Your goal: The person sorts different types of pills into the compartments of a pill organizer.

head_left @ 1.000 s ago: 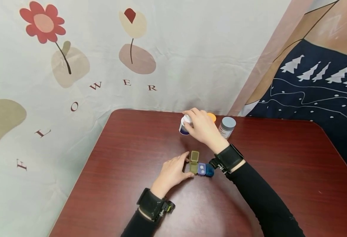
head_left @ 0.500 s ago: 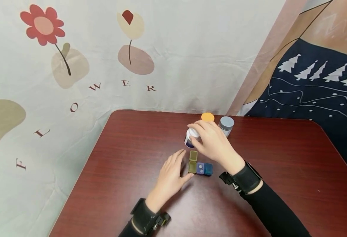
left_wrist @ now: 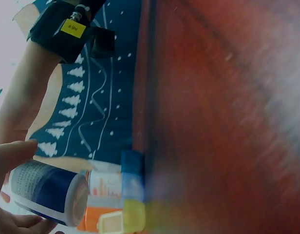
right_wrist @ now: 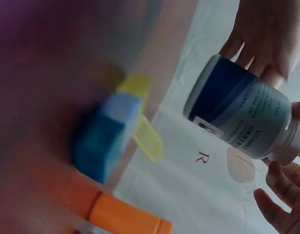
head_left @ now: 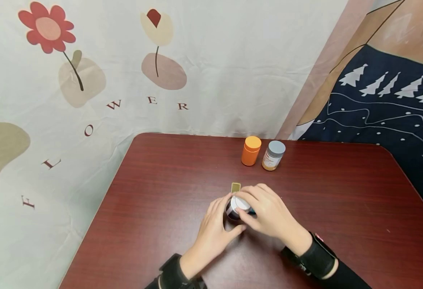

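My right hand (head_left: pixel 269 210) grips a vitamin bottle (right_wrist: pixel 240 107) by its white cap (head_left: pixel 239 204). The bottle has a dark blue and white label and hangs tilted above the table. Beside it is my left hand (head_left: pixel 213 222), thumb and fingers spread on either side, fingertips right at the bottle's wall. Beneath, a small pill box (right_wrist: pixel 108 131) has olive-yellow, purple and blue compartments. Its olive-yellow lid (head_left: pixel 235 187) is flipped up; in the head view the bottle and right hand hide most of the box.
An orange bottle (head_left: pixel 251 151) and a grey-capped bottle (head_left: pixel 273 155) stand at the back of the dark red table (head_left: pixel 153 192). Behind the far edge hangs a printed cloth (head_left: pixel 211 88). Each wrist wears a black band.
My right hand has brought the vitamin bottle from the back of the table toward me, over the pill box. The left hand has shifted slightly right, beside the bottle.
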A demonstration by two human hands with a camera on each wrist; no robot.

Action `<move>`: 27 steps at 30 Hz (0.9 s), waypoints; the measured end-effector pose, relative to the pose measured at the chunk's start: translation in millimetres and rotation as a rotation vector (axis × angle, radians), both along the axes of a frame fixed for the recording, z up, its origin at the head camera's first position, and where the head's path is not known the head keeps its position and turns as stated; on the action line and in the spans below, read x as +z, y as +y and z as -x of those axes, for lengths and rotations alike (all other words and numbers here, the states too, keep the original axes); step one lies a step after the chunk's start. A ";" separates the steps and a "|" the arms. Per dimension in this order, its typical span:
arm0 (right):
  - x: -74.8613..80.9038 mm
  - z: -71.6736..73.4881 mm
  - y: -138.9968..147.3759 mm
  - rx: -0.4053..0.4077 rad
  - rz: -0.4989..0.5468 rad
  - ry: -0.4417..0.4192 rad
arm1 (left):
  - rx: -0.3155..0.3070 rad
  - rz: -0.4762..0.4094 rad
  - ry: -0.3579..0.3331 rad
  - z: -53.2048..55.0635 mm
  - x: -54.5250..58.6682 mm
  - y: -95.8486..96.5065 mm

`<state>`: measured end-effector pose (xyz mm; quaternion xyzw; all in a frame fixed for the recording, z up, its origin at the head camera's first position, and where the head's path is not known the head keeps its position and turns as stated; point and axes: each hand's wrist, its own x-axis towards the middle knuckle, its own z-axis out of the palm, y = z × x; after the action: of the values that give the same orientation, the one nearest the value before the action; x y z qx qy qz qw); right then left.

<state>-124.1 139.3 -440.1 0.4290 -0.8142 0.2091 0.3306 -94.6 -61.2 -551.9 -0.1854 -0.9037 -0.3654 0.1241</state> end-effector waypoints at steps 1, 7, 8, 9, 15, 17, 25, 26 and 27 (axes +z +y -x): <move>-2.9 -4.6 0.4 0.000 0.003 0.001 | -0.006 0.020 0.005 -0.2 -3.4 1.2; -19.2 -30.7 3.9 -0.025 -0.017 -0.043 | -0.065 0.073 -0.054 -7.5 -2.1 5.5; -21.8 -34.0 4.5 -0.027 -0.017 -0.052 | -0.083 0.067 -0.061 -9.2 -0.2 5.9; -24.2 -37.0 5.2 -0.031 -0.020 -0.061 | -0.101 0.057 -0.064 -11.2 2.9 6.3; -35.5 -48.7 7.2 -0.015 -0.012 -0.088 | -0.187 0.064 -0.155 -26.3 52.2 7.7; -37.5 -51.0 7.3 -0.007 -0.013 -0.092 | -0.187 0.085 -0.180 -27.7 54.7 8.5; -39.2 -56.5 6.8 -0.047 -0.022 -0.155 | -0.151 0.133 -0.215 -17.2 2.4 11.3; -39.0 -57.3 7.0 -0.061 -0.023 -0.173 | -0.148 0.137 -0.220 -17.0 2.2 11.2; -38.9 -57.9 7.3 -0.073 -0.020 -0.193 | -0.143 0.141 -0.225 -16.9 2.7 11.3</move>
<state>-66.2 146.6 -479.0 0.3802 -0.8594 0.2291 0.2535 -77.7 -49.8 -549.2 -0.2154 -0.9198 -0.3274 -0.0178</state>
